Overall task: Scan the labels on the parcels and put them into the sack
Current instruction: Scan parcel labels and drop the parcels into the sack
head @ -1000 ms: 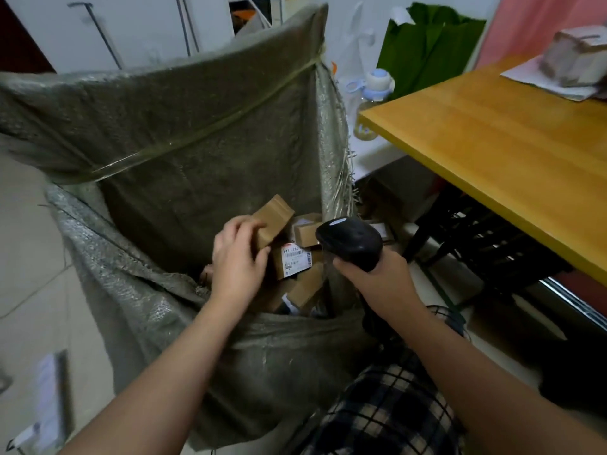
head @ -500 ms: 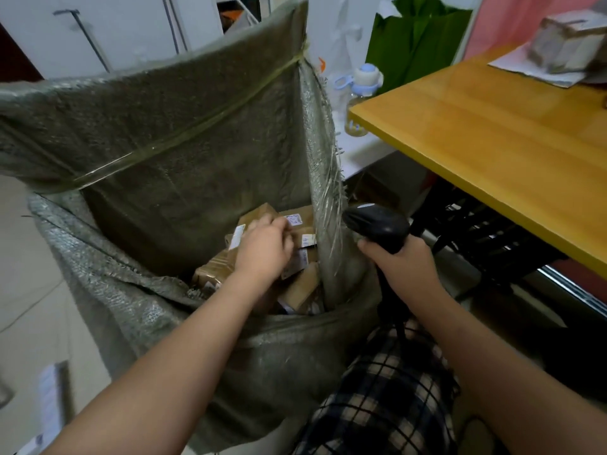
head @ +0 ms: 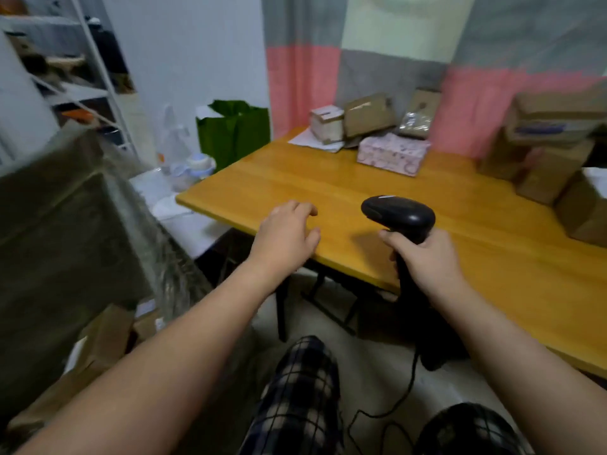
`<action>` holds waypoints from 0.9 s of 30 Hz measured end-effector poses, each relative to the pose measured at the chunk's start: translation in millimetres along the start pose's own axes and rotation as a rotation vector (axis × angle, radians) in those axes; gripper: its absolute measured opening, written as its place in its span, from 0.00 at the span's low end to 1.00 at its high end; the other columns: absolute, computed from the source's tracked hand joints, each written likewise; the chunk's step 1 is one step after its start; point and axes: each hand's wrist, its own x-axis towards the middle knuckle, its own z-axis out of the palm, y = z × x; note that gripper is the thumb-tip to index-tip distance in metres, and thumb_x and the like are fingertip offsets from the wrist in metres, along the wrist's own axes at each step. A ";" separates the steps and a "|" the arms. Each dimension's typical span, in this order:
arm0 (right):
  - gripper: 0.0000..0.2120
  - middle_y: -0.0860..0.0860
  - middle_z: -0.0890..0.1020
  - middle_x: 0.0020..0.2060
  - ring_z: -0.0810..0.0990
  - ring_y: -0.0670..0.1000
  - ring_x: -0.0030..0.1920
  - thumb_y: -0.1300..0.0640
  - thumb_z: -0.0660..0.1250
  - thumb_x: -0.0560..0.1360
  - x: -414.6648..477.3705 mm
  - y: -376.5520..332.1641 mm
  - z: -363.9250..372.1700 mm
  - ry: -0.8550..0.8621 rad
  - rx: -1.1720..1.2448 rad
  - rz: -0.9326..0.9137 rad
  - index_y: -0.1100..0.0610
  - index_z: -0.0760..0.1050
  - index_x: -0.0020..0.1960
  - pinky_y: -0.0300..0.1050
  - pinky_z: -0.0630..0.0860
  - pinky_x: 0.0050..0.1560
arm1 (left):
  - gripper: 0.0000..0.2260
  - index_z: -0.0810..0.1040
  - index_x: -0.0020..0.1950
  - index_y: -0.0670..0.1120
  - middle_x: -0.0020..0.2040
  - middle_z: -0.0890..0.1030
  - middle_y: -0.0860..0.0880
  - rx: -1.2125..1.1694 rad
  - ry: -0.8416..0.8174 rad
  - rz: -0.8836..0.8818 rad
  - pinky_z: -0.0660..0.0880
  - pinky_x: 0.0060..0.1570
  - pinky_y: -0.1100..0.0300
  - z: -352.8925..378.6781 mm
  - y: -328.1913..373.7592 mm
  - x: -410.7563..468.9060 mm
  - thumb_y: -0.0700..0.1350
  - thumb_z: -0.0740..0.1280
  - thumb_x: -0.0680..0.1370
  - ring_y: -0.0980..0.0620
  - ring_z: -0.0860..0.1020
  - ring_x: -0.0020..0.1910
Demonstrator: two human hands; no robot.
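My right hand [head: 423,254] grips the handle of a black barcode scanner [head: 399,215] above the near edge of the yellow wooden table [head: 295,192]. My left hand [head: 285,234] hovers empty with relaxed fingers over the table's near left corner. The grey-green woven sack [head: 65,231] stands open at the left, with brown cardboard parcels [head: 108,336] showing inside near its bottom. More parcels lie on the table: a pink patterned box [head: 392,153] and brown boxes [head: 368,114] at the back, larger cardboard boxes [head: 551,152] at the right.
A green bag [head: 235,133] and a plastic bottle [head: 193,169] sit beyond the table's left corner. White shelving [head: 82,77] stands behind the sack. The scanner's cable [head: 404,395] hangs down between my knees in checked trousers [head: 299,395]. A pink and grey curtain [head: 361,60] hangs behind the table.
My left hand let go of the parcel in the sack and came out empty to the table's corner. My view swung right to the table, and the scanner moved with it.
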 end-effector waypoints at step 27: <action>0.42 0.57 0.68 0.72 0.72 0.52 0.68 0.42 0.76 0.61 433.2 36.3 -57.8 0.175 0.272 0.017 0.58 0.69 0.70 0.51 0.70 0.68 | 0.59 0.37 0.78 0.47 0.77 0.54 0.41 0.364 0.101 0.233 0.46 0.72 0.39 136.4 14.3 444.6 0.68 0.72 0.63 0.40 0.54 0.75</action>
